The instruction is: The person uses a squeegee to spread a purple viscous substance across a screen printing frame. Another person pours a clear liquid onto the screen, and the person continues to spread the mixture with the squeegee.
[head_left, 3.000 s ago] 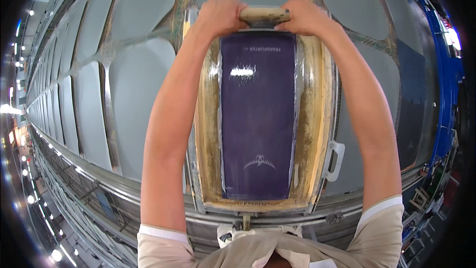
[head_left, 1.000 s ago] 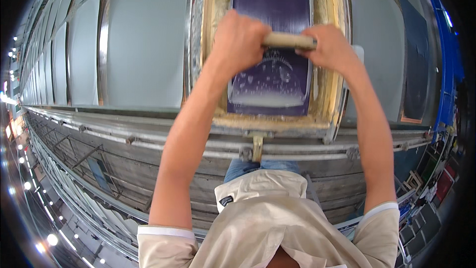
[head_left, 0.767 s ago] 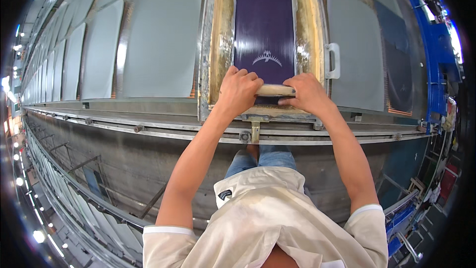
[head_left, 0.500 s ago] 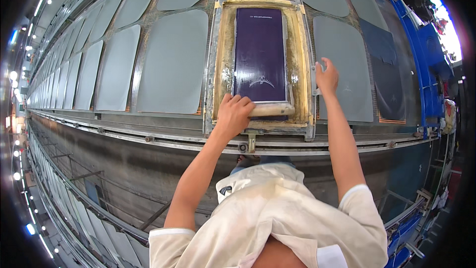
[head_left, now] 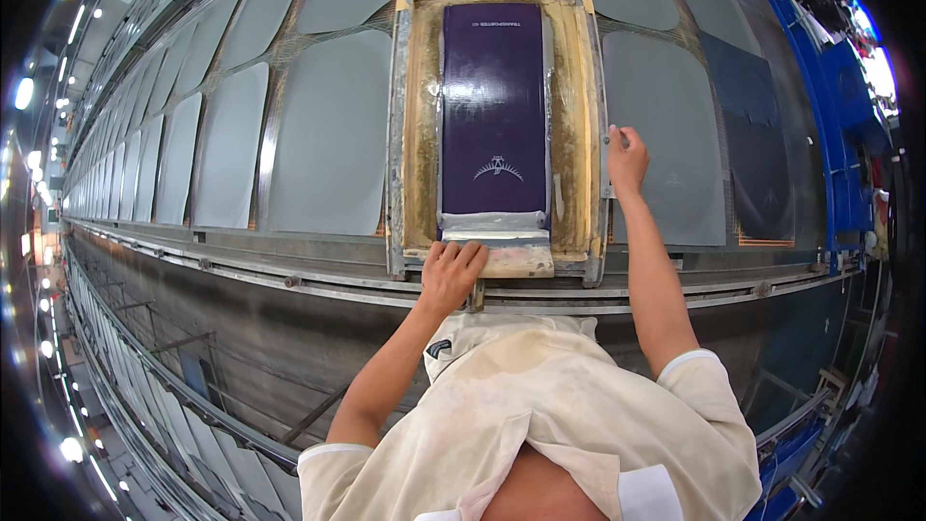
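A screen frame (head_left: 417, 121) with taped yellowish borders lies in front of me, around a dark purple rectangular stencil area (head_left: 492, 106) bearing small white markings. My left hand (head_left: 453, 270) is closed on the pale squeegee (head_left: 516, 260), which lies across the near end of the frame with grey paste beside its blade. My right hand (head_left: 627, 159) is closed on the handle at the frame's right side, mostly hidden under my fingers.
Long rows of flat grey panels (head_left: 323, 135) stretch left and right on the long table. Darker blue panels (head_left: 743, 154) lie at the right, beside a blue metal structure (head_left: 834, 135). A metal rail (head_left: 289, 280) runs along the near edge.
Earlier both hands held the squeegee and drew it from the far end toward me. Since then my right hand has let go and moved onto the frame's side handle; the left brought the squeegee nearer.
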